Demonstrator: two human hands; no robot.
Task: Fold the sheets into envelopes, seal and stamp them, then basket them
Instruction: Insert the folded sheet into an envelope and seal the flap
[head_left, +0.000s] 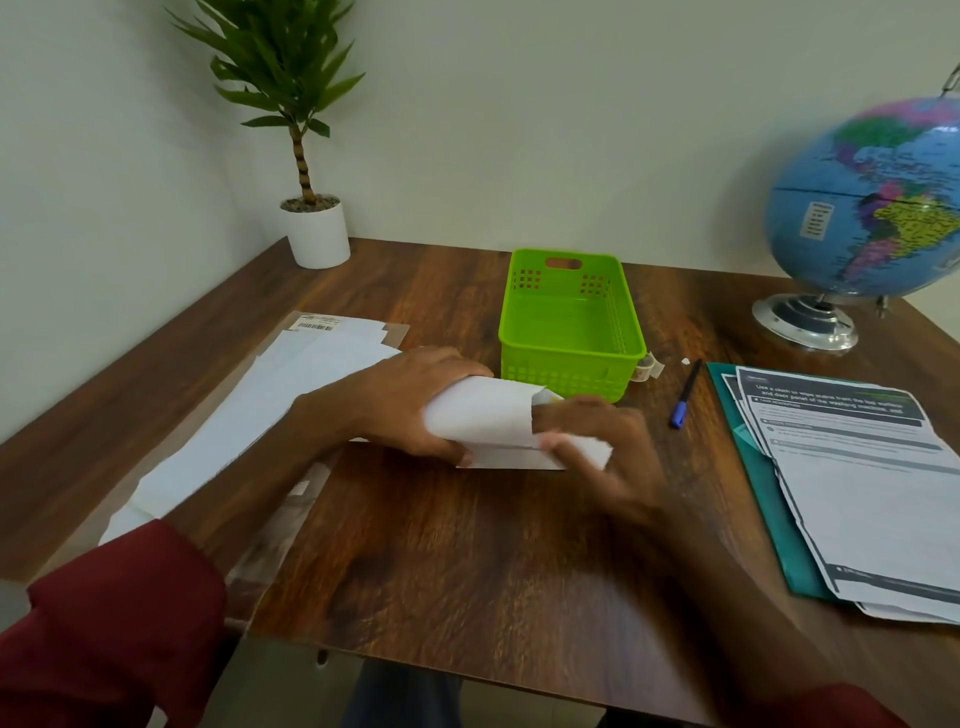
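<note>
Holding a folded white sheet (483, 415) near the middle of the tabletop (467, 561), the left hand (415, 400) wraps around it; the right hand (597, 447) pinches its right end. The green basket (571, 338) stands just behind, toward the far edge.

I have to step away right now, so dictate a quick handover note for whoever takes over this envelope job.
Left hand: grips the folded white sheet from its left end.
Right hand: blurred, fingers pinching the sheet's right end, just above the table.
Green basket: just behind the hands, nothing in it.
White envelopes: piled on the left. Printed sheets: on the teal folder, right. Blue-capped pen: right of the basket.
Done: first sheet partly folded.
Left: finish the fold, insert, seal, stamp, basket, then repeat.
</note>
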